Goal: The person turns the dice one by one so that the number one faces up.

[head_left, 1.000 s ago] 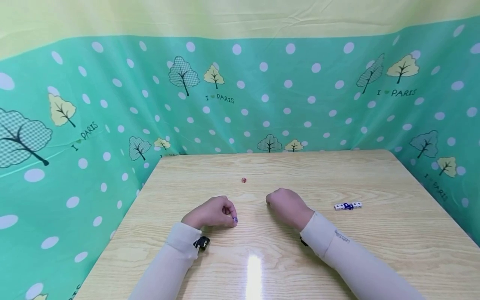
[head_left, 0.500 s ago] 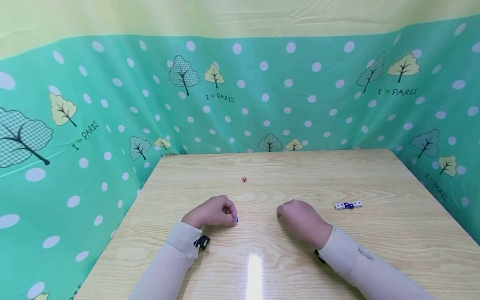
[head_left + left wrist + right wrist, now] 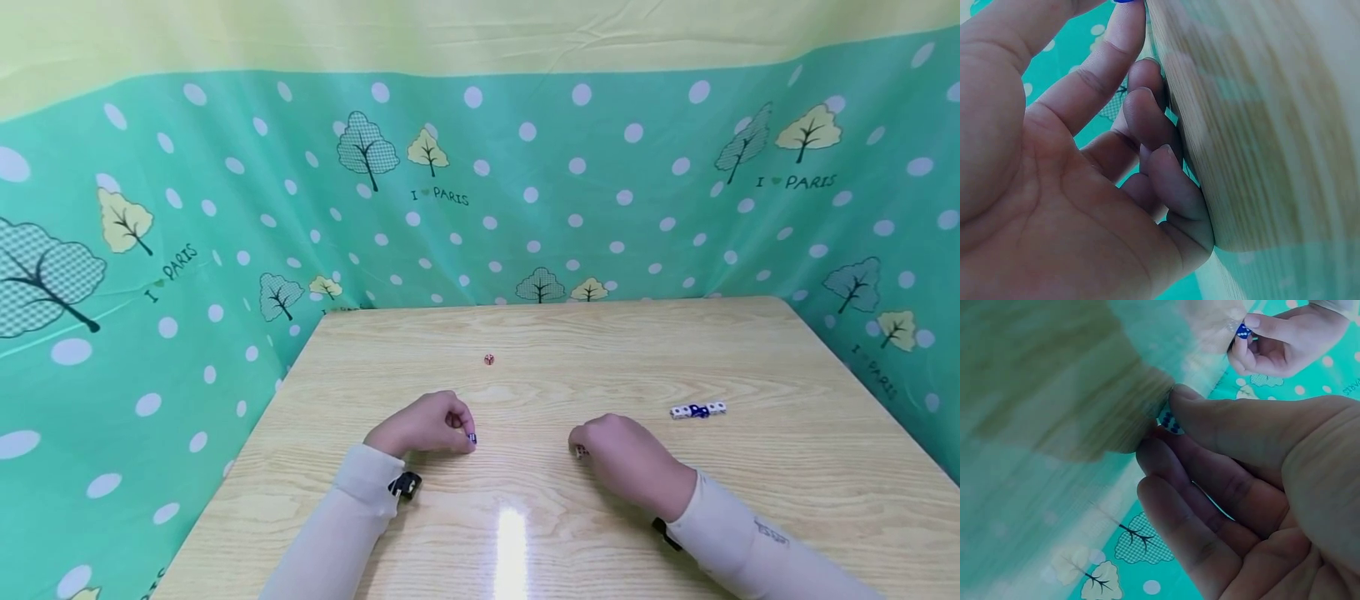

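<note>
In the head view my left hand [image 3: 426,425] rests low over the table, left of the middle. Its thumb and index finger pinch a blue die [image 3: 472,438] with white pips, also seen in the right wrist view as a blue die [image 3: 1243,331]. Only a sliver of blue shows at the top edge of the left wrist view. My right hand [image 3: 633,462] is right of the middle and holds a white die [image 3: 1171,421] with dark pips between thumb and index finger, close to the tabletop. The fingers partly cover it.
To the right of my right hand lies a straight row of white and blue dice [image 3: 698,411]. A red die [image 3: 489,359] sits alone toward the back. The wooden table [image 3: 405,333] is enclosed by a green dotted curtain [image 3: 480,192].
My right hand has moved right and nearer to me, with the white die coming into view between its fingers. The left hand stays in place with the blue die.
</note>
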The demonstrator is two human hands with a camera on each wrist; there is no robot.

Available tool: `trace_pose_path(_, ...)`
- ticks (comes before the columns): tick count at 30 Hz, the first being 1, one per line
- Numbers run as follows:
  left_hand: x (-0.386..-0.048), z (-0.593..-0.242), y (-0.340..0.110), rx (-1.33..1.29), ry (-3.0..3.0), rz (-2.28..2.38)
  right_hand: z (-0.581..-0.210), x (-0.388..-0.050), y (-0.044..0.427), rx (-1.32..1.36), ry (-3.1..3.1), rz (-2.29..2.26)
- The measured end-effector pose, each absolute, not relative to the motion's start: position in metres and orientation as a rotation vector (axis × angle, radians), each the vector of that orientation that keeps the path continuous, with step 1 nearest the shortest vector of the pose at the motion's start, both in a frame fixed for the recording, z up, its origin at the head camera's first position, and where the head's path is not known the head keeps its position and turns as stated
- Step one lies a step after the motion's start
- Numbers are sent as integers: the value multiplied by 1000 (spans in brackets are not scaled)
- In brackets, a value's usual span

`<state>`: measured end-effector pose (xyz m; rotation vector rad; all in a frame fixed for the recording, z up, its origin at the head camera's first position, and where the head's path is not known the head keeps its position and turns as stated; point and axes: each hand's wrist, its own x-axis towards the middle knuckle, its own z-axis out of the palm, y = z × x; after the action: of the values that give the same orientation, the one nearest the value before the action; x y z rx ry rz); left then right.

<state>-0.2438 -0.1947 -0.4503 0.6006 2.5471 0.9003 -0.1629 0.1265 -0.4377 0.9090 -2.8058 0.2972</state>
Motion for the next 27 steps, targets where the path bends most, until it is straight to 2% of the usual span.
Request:
trace_pose_path(7, -245, -452, -196, 599, 2548, 902, -439, -166, 137, 924, -2894, 494)
trace_pose_path(18, -245, -451, -195, 596, 2552, 893, -433, -172, 151, 863, -2981, 507)
trace_pose_path(27, -244, -452, -195, 584, 2546, 912, -440, -173, 144, 936, -2903, 528)
